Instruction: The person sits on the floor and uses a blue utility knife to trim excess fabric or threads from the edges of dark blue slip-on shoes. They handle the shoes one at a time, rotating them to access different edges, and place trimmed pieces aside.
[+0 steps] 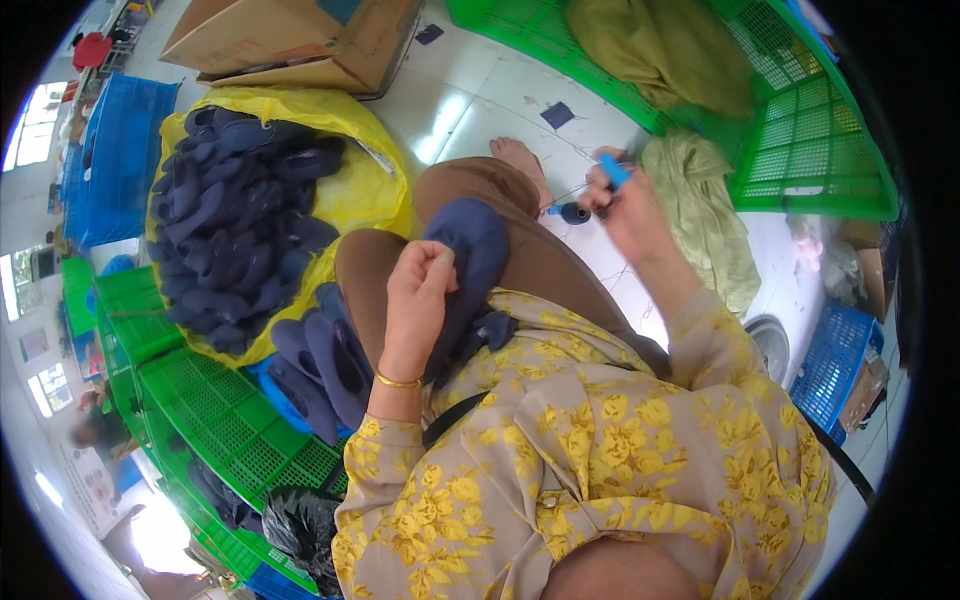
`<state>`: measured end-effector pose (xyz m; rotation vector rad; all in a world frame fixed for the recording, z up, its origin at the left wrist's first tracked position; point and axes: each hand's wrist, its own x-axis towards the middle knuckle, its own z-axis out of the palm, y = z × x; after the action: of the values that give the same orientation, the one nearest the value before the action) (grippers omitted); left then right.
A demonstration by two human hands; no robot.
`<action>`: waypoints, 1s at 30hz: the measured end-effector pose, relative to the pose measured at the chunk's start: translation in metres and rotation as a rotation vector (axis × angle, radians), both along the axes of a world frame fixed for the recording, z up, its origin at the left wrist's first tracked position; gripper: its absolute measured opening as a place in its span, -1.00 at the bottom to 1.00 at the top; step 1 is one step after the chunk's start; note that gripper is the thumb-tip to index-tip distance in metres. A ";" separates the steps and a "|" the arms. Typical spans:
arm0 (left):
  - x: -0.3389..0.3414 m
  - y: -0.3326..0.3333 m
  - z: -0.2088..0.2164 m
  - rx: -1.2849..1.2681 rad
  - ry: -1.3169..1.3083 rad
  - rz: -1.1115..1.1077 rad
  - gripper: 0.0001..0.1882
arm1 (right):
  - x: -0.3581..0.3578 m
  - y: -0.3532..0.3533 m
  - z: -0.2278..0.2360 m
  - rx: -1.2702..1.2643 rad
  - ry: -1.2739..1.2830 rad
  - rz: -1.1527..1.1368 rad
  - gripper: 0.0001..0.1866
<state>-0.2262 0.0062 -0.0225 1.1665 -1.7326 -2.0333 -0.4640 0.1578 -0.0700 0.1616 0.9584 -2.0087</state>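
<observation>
Left grip (pixel 447 268) pinches rounded navy cloth (pixel 474 235); right grip (pixel 622 208) clasps a stubby blue object (pixel 613 170).

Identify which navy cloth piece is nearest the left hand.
The navy piece lying across the brown trousers, its edge right at the left hand. The heap in the yellow bag and the bunch left of the trousers lie farther off.

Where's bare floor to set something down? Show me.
Between the cardboard box, yellow sack and upper green crate: mostly bare white floor, with dark scraps. A smaller floor patch lies between the brown trouser leg and olive cloth. Crowded: left, where dark fabric pieces heap in the sack beside green crates.
</observation>
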 end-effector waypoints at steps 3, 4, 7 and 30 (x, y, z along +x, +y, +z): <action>-0.005 0.002 0.004 -0.035 -0.049 0.010 -0.89 | -0.054 0.044 -0.024 -0.074 -0.027 -0.264 -0.95; -0.005 0.001 0.003 -0.041 -0.058 -0.005 -0.89 | -0.075 0.060 -0.030 -0.038 -0.039 -0.361 -0.94; -0.004 -0.002 0.004 -0.049 -0.080 -0.035 -0.88 | -0.115 0.097 -0.038 -0.046 0.003 -0.476 -0.92; -0.014 -0.003 0.009 -1.071 -0.086 -0.277 -0.90 | -0.134 0.108 0.019 -0.018 0.300 -0.428 -0.90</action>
<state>-0.2401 0.0029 -0.0132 0.6517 -2.5709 -0.8106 -0.5975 0.2659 -0.0515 0.0578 1.1668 -2.4837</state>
